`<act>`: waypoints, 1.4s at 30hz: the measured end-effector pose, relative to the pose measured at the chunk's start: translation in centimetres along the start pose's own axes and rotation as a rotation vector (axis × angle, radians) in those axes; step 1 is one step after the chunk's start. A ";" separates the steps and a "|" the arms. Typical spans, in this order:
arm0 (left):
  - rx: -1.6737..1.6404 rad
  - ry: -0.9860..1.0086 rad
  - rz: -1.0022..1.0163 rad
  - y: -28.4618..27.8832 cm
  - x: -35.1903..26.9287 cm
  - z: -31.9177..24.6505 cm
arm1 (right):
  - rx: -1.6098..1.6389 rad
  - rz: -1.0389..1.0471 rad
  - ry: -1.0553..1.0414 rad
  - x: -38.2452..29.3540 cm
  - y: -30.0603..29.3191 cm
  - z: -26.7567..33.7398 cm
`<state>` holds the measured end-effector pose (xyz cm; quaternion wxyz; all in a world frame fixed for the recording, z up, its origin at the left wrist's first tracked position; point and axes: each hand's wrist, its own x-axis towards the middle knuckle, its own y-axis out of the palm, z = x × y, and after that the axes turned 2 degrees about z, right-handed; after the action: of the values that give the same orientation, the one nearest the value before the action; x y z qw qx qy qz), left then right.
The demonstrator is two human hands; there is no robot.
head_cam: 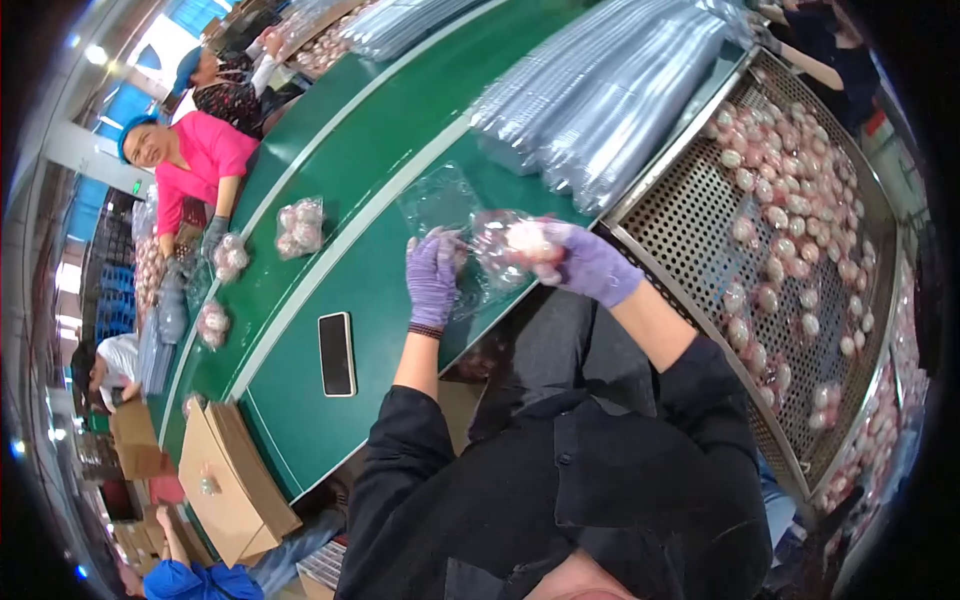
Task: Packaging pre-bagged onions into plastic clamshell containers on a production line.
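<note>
My left hand [435,274], in a purple knit glove, grips a clear plastic bag [442,196] over the near edge of the green work surface. Part of the bag's film spreads out beyond the fingertips. My right hand [592,261], gloved alike, holds a cluster of white-and-pink round pieces [525,241] in clear wrapping, close to my left hand. Blur and glare hide how far the cluster sits inside the film. Right of my right hand stands a perforated metal tray [667,225], with many loose wrapped round pieces [795,187] heaped toward its far side.
Stacked clear plastic bags [600,97] lie beyond my hands. A phone [337,354] rests on the green surface, with cardboard sheets [225,472] at the left end. Filled bags [299,228] sit on the green belt [360,172]. Across it, a person in pink [199,157] handles bags.
</note>
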<state>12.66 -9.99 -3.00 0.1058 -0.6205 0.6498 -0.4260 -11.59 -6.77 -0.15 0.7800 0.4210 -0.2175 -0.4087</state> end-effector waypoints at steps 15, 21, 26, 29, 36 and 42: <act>0.128 -0.084 -0.114 -0.1 0.3 -2.0 | -2.536 0.236 0.352 11.5 6.4 -0.6; 0.245 -0.078 -0.061 0.3 -1.4 -0.9 | -2.199 0.384 0.274 10.1 7.1 1.2; 0.236 -0.020 -0.083 1.0 -1.5 -1.4 | -2.322 0.051 0.053 9.1 2.9 -1.5; 0.235 0.065 -0.188 0.9 -0.5 -2.4 | -2.400 0.113 -0.260 9.6 3.1 -1.7; -0.070 0.066 0.157 -1.9 2.8 -0.9 | -2.138 -0.115 -0.265 11.0 3.6 -2.2; -0.438 0.139 0.399 0.9 2.6 -1.1 | -1.529 -0.412 -0.352 7.8 1.5 -1.9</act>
<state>10.72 -11.94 -1.90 0.0065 -0.4580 0.8410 -0.2880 -5.18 -11.75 0.00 0.7155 -0.2673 0.0843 -0.6399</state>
